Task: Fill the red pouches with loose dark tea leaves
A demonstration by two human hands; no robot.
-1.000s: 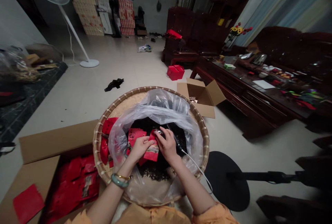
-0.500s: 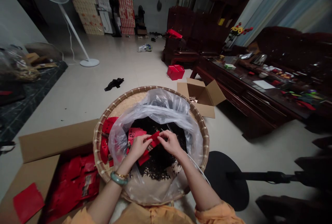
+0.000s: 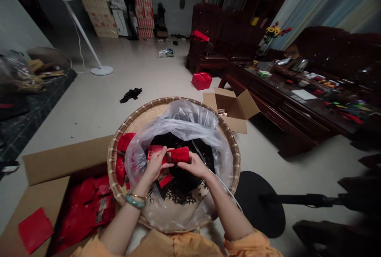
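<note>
A small red packet (image 3: 180, 155) is held above a plastic-lined basket. My right hand (image 3: 195, 165) grips its right end, thumb below and fingers behind. At the packet's left end, my left hand (image 3: 156, 165) has its thumb and fingers along the edges. Below both hands, dark dry shreds resembling loose tea leaves (image 3: 181, 189) lie in a clear plastic bag (image 3: 190, 124). Other red packets (image 3: 165, 179) rest on the shreds beside my left hand. The round woven basket (image 3: 233, 145) surrounds the bag, with more red pouches at its left side.
A cardboard box (image 3: 71, 149) of red pouches stands at the lower left. Ahead right are another open carton (image 3: 238, 110), a red box (image 3: 201, 81) and a long wooden table (image 3: 285, 98). A black round stand base (image 3: 258, 205) lies right of the basket; a white fan (image 3: 101, 70) stands farther back.
The packet has turned from slanted to nearly level and moved slightly up. My left-hand fingers have changed from a pinch to stretching along its edges.
</note>
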